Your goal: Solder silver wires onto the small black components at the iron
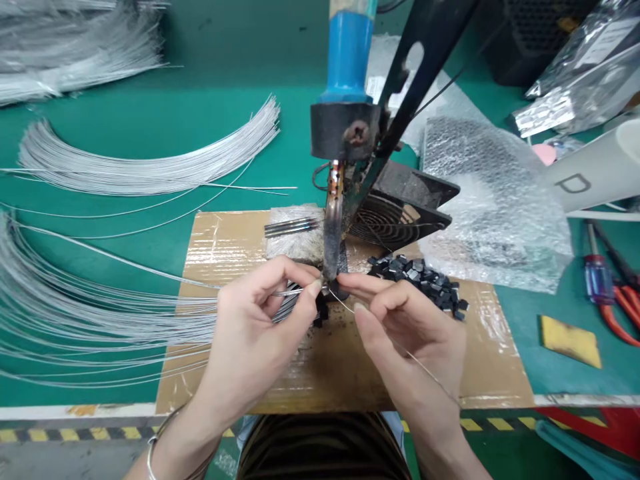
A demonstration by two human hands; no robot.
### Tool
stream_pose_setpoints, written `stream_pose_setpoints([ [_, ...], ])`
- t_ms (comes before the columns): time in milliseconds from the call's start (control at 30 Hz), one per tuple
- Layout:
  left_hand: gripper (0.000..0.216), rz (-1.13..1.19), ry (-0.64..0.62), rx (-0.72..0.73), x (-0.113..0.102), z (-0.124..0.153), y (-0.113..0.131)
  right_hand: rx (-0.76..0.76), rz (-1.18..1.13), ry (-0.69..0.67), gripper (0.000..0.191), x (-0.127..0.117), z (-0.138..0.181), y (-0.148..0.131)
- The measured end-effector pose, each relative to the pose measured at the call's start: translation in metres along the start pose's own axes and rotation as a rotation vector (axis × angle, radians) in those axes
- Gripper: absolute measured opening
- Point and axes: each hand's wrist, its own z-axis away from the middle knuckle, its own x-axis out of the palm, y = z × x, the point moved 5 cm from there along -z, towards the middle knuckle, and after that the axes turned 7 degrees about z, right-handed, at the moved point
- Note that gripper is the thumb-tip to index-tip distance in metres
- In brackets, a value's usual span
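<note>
A blue-handled soldering iron (349,57) hangs tip-down in a black clamp, its dark tip (332,250) reaching between my hands. My left hand (270,327) pinches a thin grey wire (287,292) close to the tip; the wire's very end is too small to make out. From the right, my right hand (415,333) has its fingers closed on a strand of solder wire (425,367), whose end runs to the tip. Below my left hand, a bundle of grey wires (195,320) lies across the cardboard. Several small black parts (420,279) are heaped beyond my right hand.
Under the work lies a cardboard sheet (490,360). A small fan (400,207) stands behind the iron, near bubble wrap (480,180). More wire bundles (150,160) lie at left. A yellow sponge (570,341), a screwdriver (599,277) and red-handled pliers (617,320) lie at right.
</note>
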Motion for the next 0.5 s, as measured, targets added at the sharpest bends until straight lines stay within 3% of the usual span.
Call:
stream_pose_setpoints([
  [500, 0.012, -0.038, 0.022, 0.025, -0.0002, 0.0002, -0.0003, -0.047, 0.011, -0.014, 0.022, 0.0003, 0.0001, 0.0019],
])
